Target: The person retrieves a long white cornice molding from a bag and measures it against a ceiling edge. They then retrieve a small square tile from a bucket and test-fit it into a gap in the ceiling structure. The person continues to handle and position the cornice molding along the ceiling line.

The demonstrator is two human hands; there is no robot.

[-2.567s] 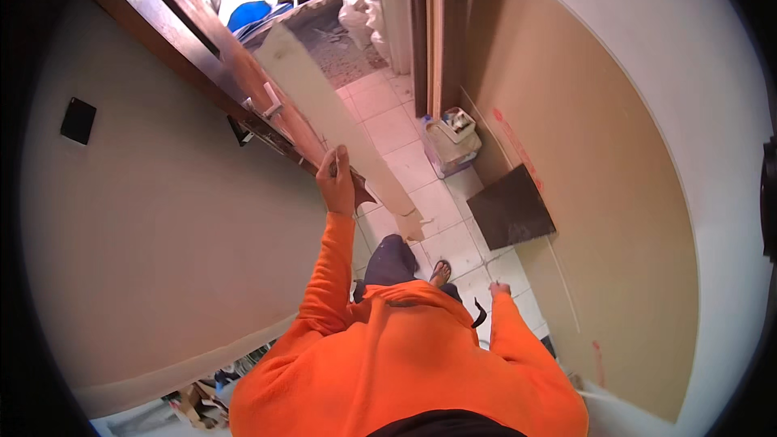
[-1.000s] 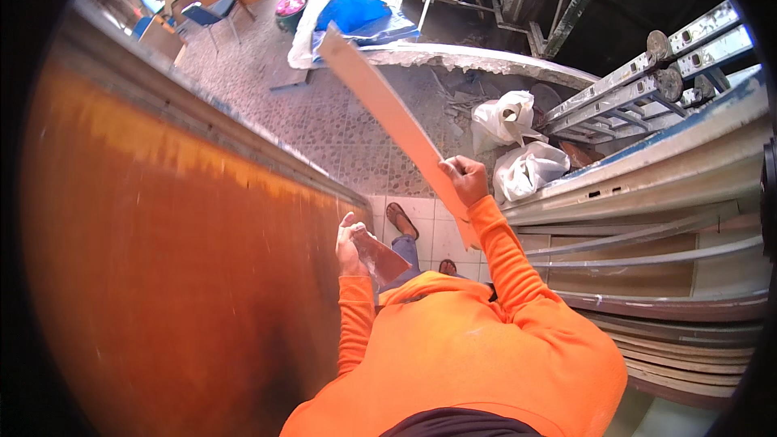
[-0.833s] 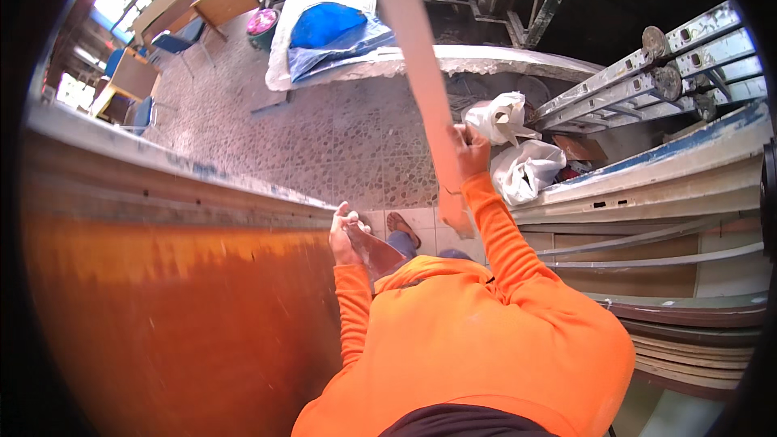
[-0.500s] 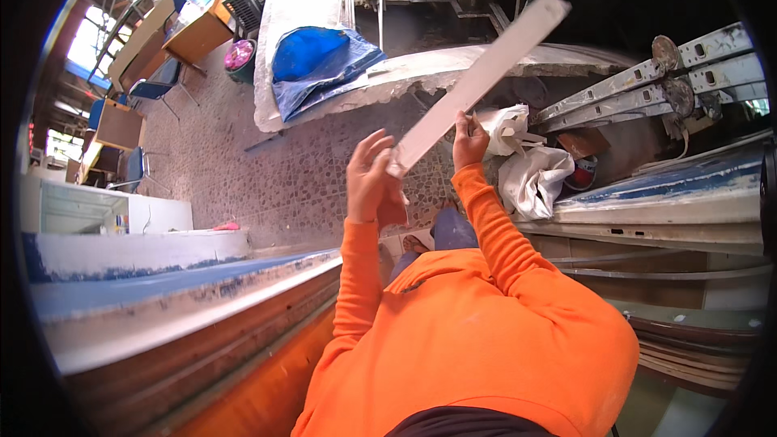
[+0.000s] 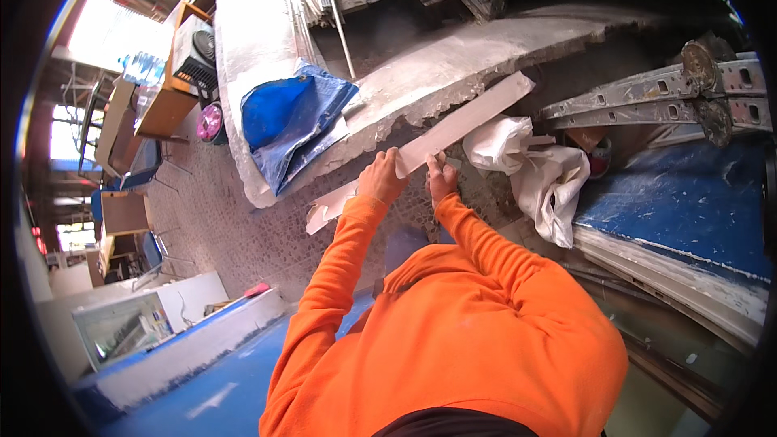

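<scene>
A long, flat, pale strip of board (image 5: 477,115) slants across in front of me, its far end up to the right and its near end down to the left. My left hand (image 5: 383,179) is closed over it left of its middle. Just to the right, my right hand (image 5: 441,177) pinches its lower edge. The strip's lower left end looks ragged and torn, with a loose flap. Beyond it, a blue plastic sack (image 5: 279,113) lies on a rough-edged white slab (image 5: 437,61).
White crumpled sacks (image 5: 546,182) lie to the right, below a spattered metal ladder (image 5: 631,105). A blue-and-white panel (image 5: 688,202) flanks me on the right. A low blue-topped ledge (image 5: 194,332) runs at left. Chairs and wooden desks stand far left on the speckled floor (image 5: 218,226).
The strip has come lower and tilted flatter, its ragged end now showing left of my left hand. My left hand has closed on it, and both hands are nearer each other. The view has turned.
</scene>
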